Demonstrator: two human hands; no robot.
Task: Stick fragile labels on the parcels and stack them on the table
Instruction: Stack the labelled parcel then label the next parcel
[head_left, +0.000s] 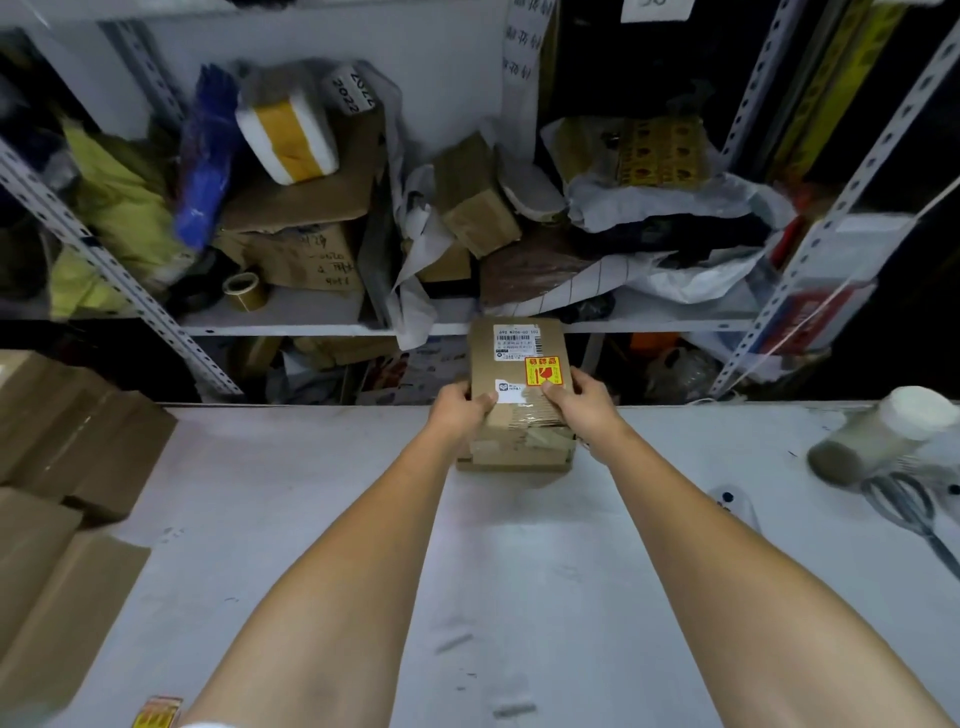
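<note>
Top parcel (517, 364) — brown carton, red-and-yellow fragile label (542, 371) on upper face, atop lower parcels (519, 452) on white surface (519, 571). Left hand (460, 408) gripping its left side, right hand (587, 402) its right — thumbs on top. Further cartons (78, 441) well left of it.

Two bare forearms, long and smooth, uncovered from the wrists back to the near edge of the table (291, 519). Likewise bare, left hand (460, 410) and right hand (584, 404), up by the table's far edge, thumbnails just visible. Sliver of white cloth, perhaps a sleeve hem, beside the left upper arm at the table's near edge
</note>
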